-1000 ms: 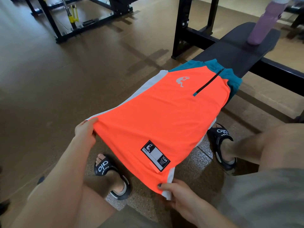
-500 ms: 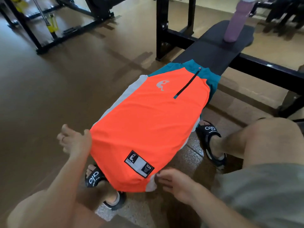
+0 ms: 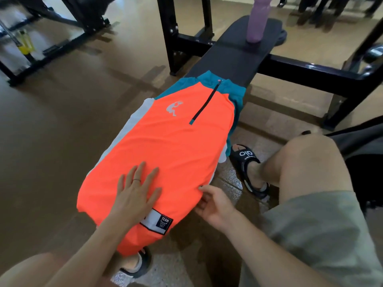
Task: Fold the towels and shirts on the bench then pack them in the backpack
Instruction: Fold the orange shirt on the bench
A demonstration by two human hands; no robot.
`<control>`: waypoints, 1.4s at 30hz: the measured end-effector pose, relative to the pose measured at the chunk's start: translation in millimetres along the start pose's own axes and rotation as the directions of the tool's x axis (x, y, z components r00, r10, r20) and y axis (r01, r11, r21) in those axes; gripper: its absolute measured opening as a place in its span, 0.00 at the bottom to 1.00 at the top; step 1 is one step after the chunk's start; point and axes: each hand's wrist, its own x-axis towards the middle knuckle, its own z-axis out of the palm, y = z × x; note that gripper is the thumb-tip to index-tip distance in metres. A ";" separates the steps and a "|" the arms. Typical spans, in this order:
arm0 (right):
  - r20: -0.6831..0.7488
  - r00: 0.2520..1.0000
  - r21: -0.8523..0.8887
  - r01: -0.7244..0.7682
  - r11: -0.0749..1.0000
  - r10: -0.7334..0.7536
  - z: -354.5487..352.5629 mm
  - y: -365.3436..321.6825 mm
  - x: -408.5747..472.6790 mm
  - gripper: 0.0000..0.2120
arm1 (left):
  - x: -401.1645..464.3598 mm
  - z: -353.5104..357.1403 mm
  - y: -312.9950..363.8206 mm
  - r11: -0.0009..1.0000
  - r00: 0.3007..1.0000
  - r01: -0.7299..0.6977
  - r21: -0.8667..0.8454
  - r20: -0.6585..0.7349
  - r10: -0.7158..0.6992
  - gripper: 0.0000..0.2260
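An orange shirt (image 3: 165,150) with teal shoulders, grey side panels and a short black zip lies spread lengthwise along the black bench (image 3: 234,56), its hem toward me. My left hand (image 3: 134,193) rests flat on the lower part of the shirt, fingers spread, a ring on one finger. My right hand (image 3: 215,204) touches the shirt's right edge near the hem with its fingertips; the fingers are apart and hold nothing. No backpack or towel can be made out for certain.
A purple bottle (image 3: 258,19) stands at the bench's far end. Black rack frames (image 3: 290,69) cross behind and to the right. My knees and sandalled feet (image 3: 250,168) flank the bench. A dark object (image 3: 366,154) sits at the right edge.
Both hands let go of the shirt's hem, which they held stretched. The shirt now lies on the bench, and the left hand has moved onto it, pressing flat.
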 end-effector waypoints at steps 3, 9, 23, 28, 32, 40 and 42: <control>0.060 0.998 0.081 -0.011 0.997 0.006 1.9 3.9 -1.9 0.19 | 14.9 -2.4 21.2 0.994 0.993 -0.105 0.011 -0.055 0.105 0.31; 0.195 0.981 0.080 0.008 0.997 -0.024 -6.0 11.4 -7.0 0.17 | 56.7 -2.9 34.5 0.986 0.988 -0.156 -0.066 -0.033 0.154 0.30; 0.077 0.995 -0.356 0.080 0.931 -0.056 -44.5 43.0 -21.8 0.27 | 57.5 -2.4 30.3 0.983 0.988 -0.153 -0.105 -0.001 0.154 0.30; 0.061 0.998 -0.304 0.020 0.952 -0.001 -46.1 37.6 -10.8 0.14 | 56.7 -11.5 43.3 0.991 0.989 -0.136 -0.014 -0.052 0.135 0.32; -0.125 0.992 -0.351 -0.049 0.935 0.005 -55.0 29.3 17.4 0.05 | 70.2 -24.6 65.6 0.981 0.979 -0.194 0.005 -0.058 0.194 0.32; -0.349 0.927 -0.737 -0.180 0.652 -0.138 -54.6 -41.8 68.7 0.11 | 128.3 -41.3 112.1 0.964 0.966 -0.258 0.056 -0.003 0.259 0.36; -0.325 0.918 -0.642 -0.037 0.766 -0.229 -43.9 -79.1 79.2 0.13 | 140.7 -41.4 120.1 0.968 0.968 -0.250 0.038 0.003 0.250 0.37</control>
